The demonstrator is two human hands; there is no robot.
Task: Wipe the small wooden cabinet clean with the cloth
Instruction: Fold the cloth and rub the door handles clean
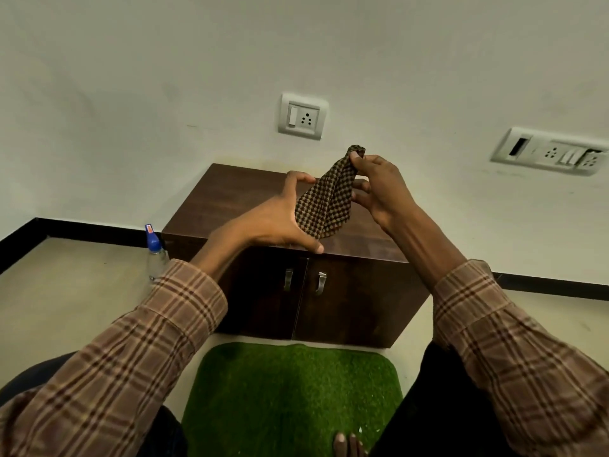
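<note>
Checked brown cloth pinched by right hand, apparently above cabinet.

The cabinet stands on the floor with its back against the wall. A bottle stands on the floor just beside the cabinet's left end. A mat lies on the floor in front of the cabinet. Above the cabinet's top, the cloth hangs between the left hand and the right hand. On the wall behind the cabinet sits a socket; a switch panel sits to the cabinet's right.
</note>
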